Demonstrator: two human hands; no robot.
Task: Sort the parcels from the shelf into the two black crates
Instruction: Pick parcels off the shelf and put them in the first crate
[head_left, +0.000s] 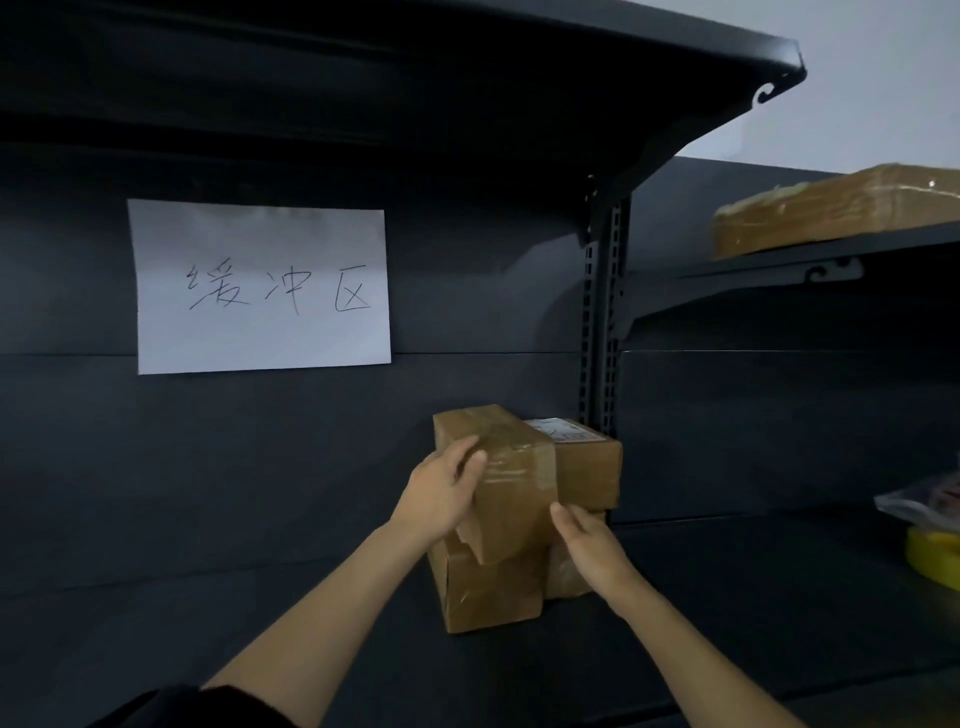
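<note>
Left hand (441, 493) grips the top parcel (514, 493) by its left edge. Right hand (592, 545), fingers straight, touches its lower right edge. The stack rests on the shelf (260, 623).

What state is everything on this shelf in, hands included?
Top parcel: taped shut, stacked, held.
Left hand: grips the top parcel's left corner.
Right hand: straight fingers touch its lower right.
Labelled parcel: label up, behind the top one.
Bottom parcel: closed, lying on the shelf.
Paper sign: stuck flat on the back panel.
</note>
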